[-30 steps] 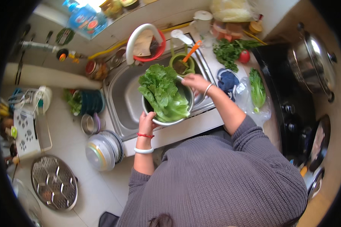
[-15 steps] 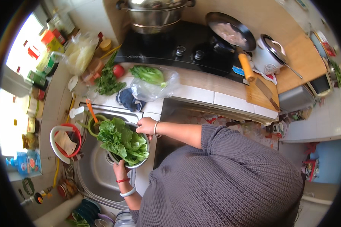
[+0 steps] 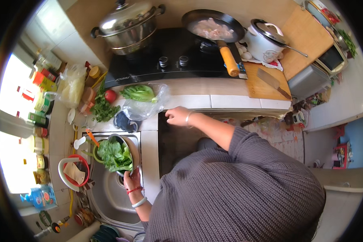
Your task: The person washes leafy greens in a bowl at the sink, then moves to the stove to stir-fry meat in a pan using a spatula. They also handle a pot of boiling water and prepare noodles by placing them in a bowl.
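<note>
My left hand (image 3: 133,181) grips the near rim of a metal bowl (image 3: 132,147), which is tilted over the sink (image 3: 109,201). Green leafy lettuce (image 3: 115,155) heaps in the bowl and covers much of its inside. My right hand (image 3: 177,116) is apart from the bowl, over the dark gap beside the counter edge. Its fingers are loosely bent, with nothing seen in them. Ahead of it on the counter lie a clear plastic bag (image 3: 162,93) with a head of lettuce (image 3: 139,93), and a dark blue cloth (image 3: 126,122).
A red basket (image 3: 84,182) and a green container (image 3: 96,153) with an orange handle adjoin the sink. A tomato (image 3: 110,96) and herbs (image 3: 103,109) lie behind. The stove holds a steamer pot (image 3: 129,28) and a meat-filled pan (image 3: 189,18); a knife (image 3: 270,80) rests on a board (image 3: 254,86).
My right hand has let go of the bowl and moved right, away from it. The bowl, still in my left hand, is now more tilted. The whole view has turned.
</note>
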### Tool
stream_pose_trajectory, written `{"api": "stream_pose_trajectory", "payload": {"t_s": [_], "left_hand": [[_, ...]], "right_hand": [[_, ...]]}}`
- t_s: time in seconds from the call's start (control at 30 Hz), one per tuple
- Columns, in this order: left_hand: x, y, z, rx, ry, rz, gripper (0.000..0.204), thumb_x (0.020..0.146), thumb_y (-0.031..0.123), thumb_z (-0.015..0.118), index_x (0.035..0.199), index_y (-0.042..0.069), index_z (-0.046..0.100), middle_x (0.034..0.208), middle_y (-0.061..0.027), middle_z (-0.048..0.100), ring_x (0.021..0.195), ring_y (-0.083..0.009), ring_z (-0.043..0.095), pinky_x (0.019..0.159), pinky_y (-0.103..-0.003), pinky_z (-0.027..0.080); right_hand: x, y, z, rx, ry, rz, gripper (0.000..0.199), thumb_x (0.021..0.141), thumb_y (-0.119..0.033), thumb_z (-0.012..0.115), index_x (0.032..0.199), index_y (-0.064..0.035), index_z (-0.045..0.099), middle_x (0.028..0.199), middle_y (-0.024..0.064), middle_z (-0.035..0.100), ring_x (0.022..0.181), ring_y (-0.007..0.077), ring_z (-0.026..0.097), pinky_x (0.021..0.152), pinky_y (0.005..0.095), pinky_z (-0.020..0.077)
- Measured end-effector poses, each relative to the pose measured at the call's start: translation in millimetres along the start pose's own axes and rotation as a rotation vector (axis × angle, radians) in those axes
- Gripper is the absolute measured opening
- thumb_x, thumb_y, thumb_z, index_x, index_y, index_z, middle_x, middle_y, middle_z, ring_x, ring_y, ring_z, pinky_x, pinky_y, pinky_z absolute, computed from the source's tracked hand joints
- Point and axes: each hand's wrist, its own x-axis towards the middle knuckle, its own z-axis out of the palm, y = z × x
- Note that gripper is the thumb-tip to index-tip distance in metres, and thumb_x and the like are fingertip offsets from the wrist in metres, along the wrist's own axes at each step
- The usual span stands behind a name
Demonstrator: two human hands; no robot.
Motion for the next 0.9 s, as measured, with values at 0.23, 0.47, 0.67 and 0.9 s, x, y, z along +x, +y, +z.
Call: {"api": "stream_pose_trajectory", "payload": {"t_s": [0.23,0.47,0.67,0.9], "left_hand": [[-20,6,32,0.503,0.08,0.298,0.045,0.074,0.004,0.048,0.119,0.002,0.045,0.095,-0.0171,0.059,0.072,-0.028,0.064,0.056,-0.04,0.056],[-6,-54,141,0.887,-0.515,0.036,0.038,0.077,0.001,0.049,0.115,-0.006,0.045,0.1,-0.018,0.058,0.079,-0.028,0.064,0.057,-0.035,0.058],[-23,-187,244,0.852,-0.709,-0.129,0.033,0.08,0.004,0.047,0.11,-0.008,0.046,0.093,-0.0167,0.06,0.071,-0.0261,0.065,0.053,-0.035,0.057],[-81,-324,357,1.025,-0.713,-0.206,0.036,0.078,0.008,0.054,0.112,-0.004,0.05,0.092,-0.0094,0.061,0.072,-0.0166,0.062,0.058,-0.024,0.051]], "right_hand": [[-119,130,-49,-0.12,0.542,0.386,0.019,0.075,-0.024,0.055,0.082,-0.0101,0.066,0.08,0.0122,0.065,0.076,0.0318,0.061,0.071,0.0388,0.0489],[-221,171,-104,-0.049,0.86,0.536,0.01,0.076,-0.015,0.059,0.079,-0.007,0.064,0.078,0.0109,0.066,0.076,0.0257,0.064,0.07,0.0329,0.05],[-276,255,-150,-0.237,0.86,0.654,0.015,0.073,-0.013,0.061,0.085,-0.0051,0.064,0.092,0.0156,0.062,0.09,0.0309,0.057,0.08,0.0377,0.0458],[-328,413,-223,-0.528,0.865,0.789,0.022,0.069,-0.01,0.06,0.091,-0.0034,0.06,0.1,0.0165,0.056,0.097,0.0345,0.051,0.084,0.0411,0.0434]]}}
